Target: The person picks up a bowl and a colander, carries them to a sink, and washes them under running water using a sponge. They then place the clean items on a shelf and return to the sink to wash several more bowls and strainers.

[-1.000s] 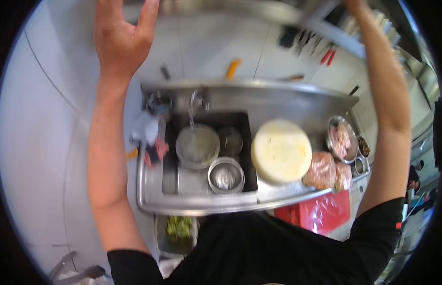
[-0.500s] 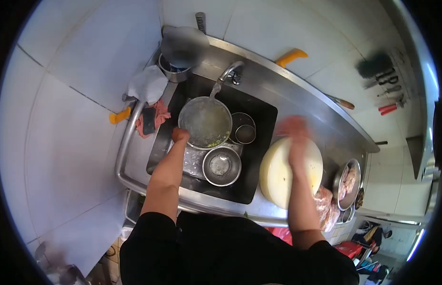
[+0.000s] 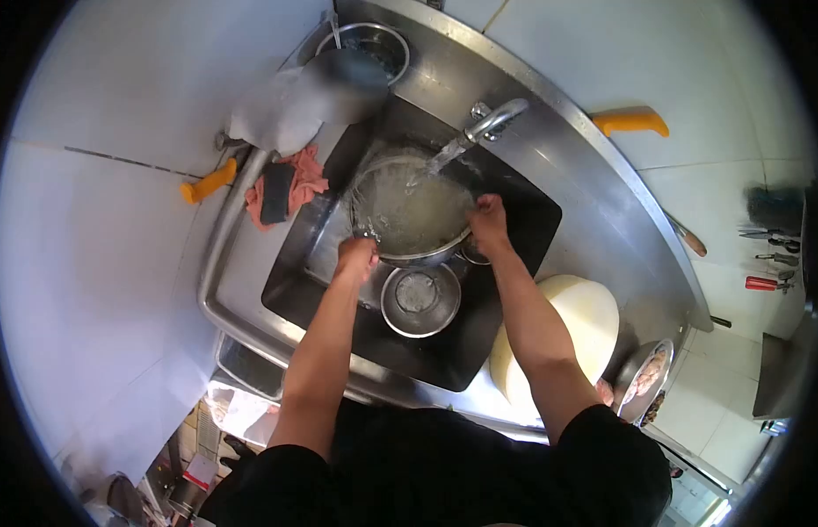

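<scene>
A large steel basin (image 3: 411, 215) full of water sits tilted in the dark sink (image 3: 514, 290) under the running faucet (image 3: 492, 121). My left hand (image 3: 354, 256) grips the basin's near-left rim. My right hand (image 3: 488, 221) grips its right rim. Water from the tap pours into the basin. A smaller steel bowl (image 3: 419, 300) rests in the sink just below the basin, between my forearms.
A round pale cutting board (image 3: 585, 329) lies on the counter right of the sink, with a steel bowl of meat (image 3: 646, 378) beyond it. A pink cloth with a dark sponge (image 3: 282, 186), a white rag (image 3: 277, 112) and a steel pot (image 3: 365, 48) sit at the sink's left.
My right hand left the cutting board and took hold of the basin's right rim. My left hand stayed on the left rim. The basin now sits lifted and tilted under the tap.
</scene>
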{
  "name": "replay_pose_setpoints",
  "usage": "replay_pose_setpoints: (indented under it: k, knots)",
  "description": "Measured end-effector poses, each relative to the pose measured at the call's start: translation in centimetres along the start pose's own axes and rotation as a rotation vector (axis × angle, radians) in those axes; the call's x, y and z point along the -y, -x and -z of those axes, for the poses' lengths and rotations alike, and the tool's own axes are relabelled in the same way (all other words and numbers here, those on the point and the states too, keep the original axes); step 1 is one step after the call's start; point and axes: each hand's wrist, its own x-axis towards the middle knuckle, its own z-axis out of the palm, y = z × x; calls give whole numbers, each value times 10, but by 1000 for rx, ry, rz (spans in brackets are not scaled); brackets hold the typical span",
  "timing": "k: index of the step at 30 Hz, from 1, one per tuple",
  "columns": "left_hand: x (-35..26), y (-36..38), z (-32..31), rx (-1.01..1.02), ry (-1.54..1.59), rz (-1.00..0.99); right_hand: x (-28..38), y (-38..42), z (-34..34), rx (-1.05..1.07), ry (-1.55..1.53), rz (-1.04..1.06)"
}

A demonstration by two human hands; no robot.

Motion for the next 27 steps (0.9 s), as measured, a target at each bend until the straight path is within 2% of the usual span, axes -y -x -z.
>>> replay_pose_setpoints:
  k: [1, 2, 3, 4, 6, 7, 9, 11, 13, 15, 16, 17, 18, 20, 21, 23, 25, 27]
  knots:
    - [27, 0, -1, 53, 157, 84, 32, 16, 9, -2, 7, -4]
    - [53, 1, -6, 111, 309, 168, 62, 33, 17, 19, 192, 141]
    - [65, 9, -15, 123, 305, 174, 85, 48, 23, 36, 379, 283]
    - [76, 19, -26, 181, 243, 172, 98, 63, 28, 26, 387, 279]
    - [84, 19, -39, 306, 94, 100, 118, 97, 37, 26, 600, 497]
    - [81, 11, -44, 320, 97, 91, 125, 112, 44, 13, 606, 507]
    - [55, -5, -57, 203, -599, -224, 135, 139, 55, 49, 591, 386]
    - [40, -55, -65, 129, -936, -986, 146, 155, 69, 96, 578, 363]
    - [-45, -8, -80, 196, -1067, -857, 150, 156, 78, 148, 557, 335]
    - [-87, 18, -92, 142, -1174, -958, 153, 152, 82, 189, 571, 302]
    - [-106, 23, -99, 213, -1097, -1035, 156, 147, 79, 194, 571, 313]
    - [-121, 30, -103, 286, -1023, -1111, 158, 143, 75, 243, 553, 443]
    - [-136, 45, -108, 277, -1026, -1115, 160, 139, 72, 290, 530, 572]
    - [-160, 70, -112, 471, -1259, -1426, 167, 131, 67, 364, 547, 524]
    - [-165, 64, -106, 456, -1262, -1433, 173, 125, 64, 437, 568, 474]
    - [-157, 43, -84, 442, -796, -1655, 187, 120, 65, 462, 549, 510]
    - [-134, 18, -41, 385, -846, -1379, 197, 110, 58, 487, 528, 545]
    - [-85, 1, 1, 253, -794, -1173, 197, 99, 51, 438, 421, 691]
